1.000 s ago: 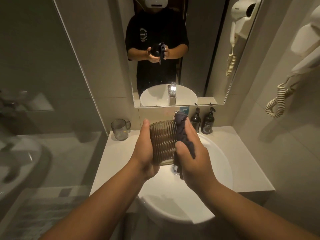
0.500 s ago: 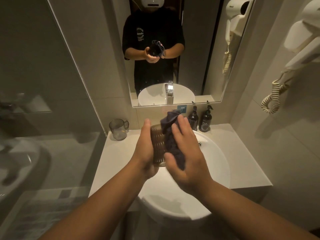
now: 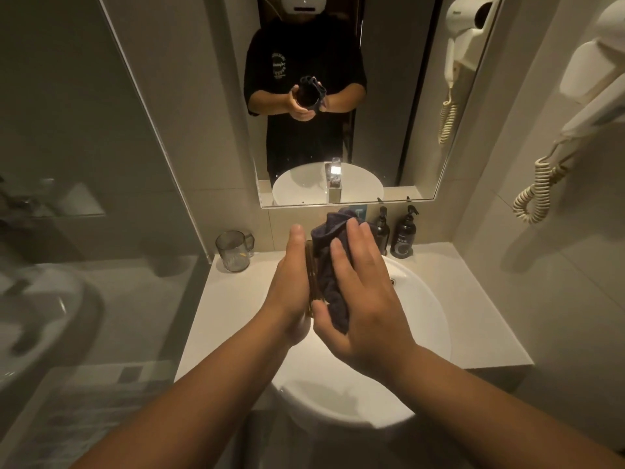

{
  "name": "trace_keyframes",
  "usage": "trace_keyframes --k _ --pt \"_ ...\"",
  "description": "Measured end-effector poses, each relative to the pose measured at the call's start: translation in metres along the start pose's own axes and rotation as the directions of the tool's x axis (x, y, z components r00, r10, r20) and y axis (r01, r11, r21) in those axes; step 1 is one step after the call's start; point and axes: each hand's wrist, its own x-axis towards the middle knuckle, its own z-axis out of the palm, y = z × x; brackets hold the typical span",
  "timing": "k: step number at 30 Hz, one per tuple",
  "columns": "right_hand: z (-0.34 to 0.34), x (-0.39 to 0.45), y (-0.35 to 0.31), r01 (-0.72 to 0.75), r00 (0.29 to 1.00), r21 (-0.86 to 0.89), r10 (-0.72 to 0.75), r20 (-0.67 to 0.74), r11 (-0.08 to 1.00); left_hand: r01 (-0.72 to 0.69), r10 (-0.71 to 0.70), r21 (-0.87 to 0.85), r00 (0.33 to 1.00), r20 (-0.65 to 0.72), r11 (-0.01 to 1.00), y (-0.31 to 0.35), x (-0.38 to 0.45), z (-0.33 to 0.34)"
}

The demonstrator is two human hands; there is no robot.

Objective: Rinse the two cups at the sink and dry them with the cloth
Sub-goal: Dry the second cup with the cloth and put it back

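Left hand point(image 3: 293, 286) of mine wraps the ribbed cup point(image 3: 313, 286) from its left side, thumb up along the wall, holding it above the sink point(image 3: 426, 319). Only a thin strip of the cup shows between my two hands; the remainder is hidden. My right hand point(image 3: 363, 299) presses the dark cloth point(image 3: 329, 265) flat against the cup's right side, fingers point(image 3: 353, 238) spread over the fabric and thumb tucked under its lower end, so it grips the cloth onto the cup. A bunched fold of cloth rises over the cup's top edge. The second cup point(image 3: 234, 251), clear with a handle, stands upright on the tabletop point(image 3: 233, 292) to the left of the sink, near the wall and well apart from my hands. Two dark pump bottles point(image 3: 402, 235) stand side by side at the back of the tabletop, just behind my right hand. In the mirror point(image 3: 399, 96) above, the reflection shows both hands closed around the cup and cloth, and the tap over the white basin. A hair dryer point(image 3: 595, 72) with a coiled cord hangs on the right wall.
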Motion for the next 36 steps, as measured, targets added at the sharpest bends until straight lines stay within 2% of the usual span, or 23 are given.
trace_keyframes --k 2,3,5,7,11,12,14,16,19,21,24,25,26,29,31,34,36 --pt "0.000 -0.004 0.001 -0.009 1.000 0.090 0.009 0.003 0.996 0.044 -0.042 -0.064 0.999 0.018 0.997 -0.003 0.003 -0.004" --pt "0.000 -0.005 0.003 -0.049 0.999 0.209 0.047 0.016 0.977 0.063 -0.061 -0.086 0.998 0.033 0.994 -0.004 0.003 -0.005" --pt "-0.004 -0.003 0.006 -0.203 0.979 0.481 0.172 0.107 0.853 0.109 -0.097 -0.135 0.991 0.095 0.985 -0.003 0.004 -0.009" --pt "-0.007 0.000 0.008 -0.305 0.952 0.576 0.255 0.170 0.758 0.109 -0.094 -0.144 0.990 0.108 0.983 0.000 0.005 -0.011" --pt "-0.004 0.000 0.010 -0.318 0.948 0.439 0.279 0.152 0.840 0.029 -0.005 0.113 0.978 -0.211 0.993 0.005 0.002 0.000" --pt "-0.002 0.000 0.009 -0.281 0.959 0.375 0.249 0.133 0.883 0.011 0.020 0.129 0.972 -0.234 0.992 0.004 0.001 0.001" --pt "0.000 0.001 0.010 -0.163 0.986 0.207 0.149 0.082 0.965 0.002 0.018 0.123 0.987 -0.158 0.992 0.002 -0.003 0.002" --pt "0.001 0.001 0.010 -0.087 0.995 0.083 0.082 0.059 0.993 0.030 -0.027 0.093 0.999 -0.036 0.995 0.000 -0.004 0.002" --pt "0.002 -0.002 0.005 -0.052 0.997 0.057 0.049 0.061 0.997 0.055 -0.055 0.007 0.998 0.017 0.998 -0.004 -0.001 -0.002" --pt "0.000 -0.004 0.003 -0.091 0.995 0.192 0.081 0.058 0.977 0.093 -0.089 -0.084 0.995 0.041 0.992 -0.005 -0.001 -0.003" --pt "-0.009 0.001 0.003 -0.311 0.950 0.533 0.254 0.180 0.787 0.165 -0.148 -0.175 0.983 0.110 0.971 -0.002 -0.001 -0.008" --pt "-0.011 0.003 0.005 -0.358 0.933 0.565 0.292 0.208 0.743 0.167 -0.148 -0.174 0.982 0.119 0.970 0.000 0.000 -0.009" --pt "-0.011 0.003 0.006 -0.378 0.926 0.549 0.312 0.214 0.745 0.143 -0.130 -0.139 0.987 0.097 0.980 0.001 0.001 -0.010" --pt "-0.006 0.002 0.009 -0.338 0.940 0.388 0.289 0.179 0.857 0.021 -0.016 0.080 0.998 -0.068 0.997 0.005 0.002 -0.003" --pt "-0.005 0.003 0.008 -0.231 0.970 0.275 0.200 0.138 0.933 -0.013 0.027 0.132 0.994 -0.110 0.991 0.004 0.000 -0.001" --pt "-0.005 0.005 0.007 -0.065 0.996 0.148 0.055 0.070 0.987 0.002 -0.005 0.081 0.999 0.039 0.997 0.005 -0.004 -0.004" --pt "-0.006 0.003 0.007 -0.080 0.994 0.202 0.063 0.088 0.976 0.016 -0.022 0.052 0.994 0.107 0.999 0.007 -0.005 -0.007"
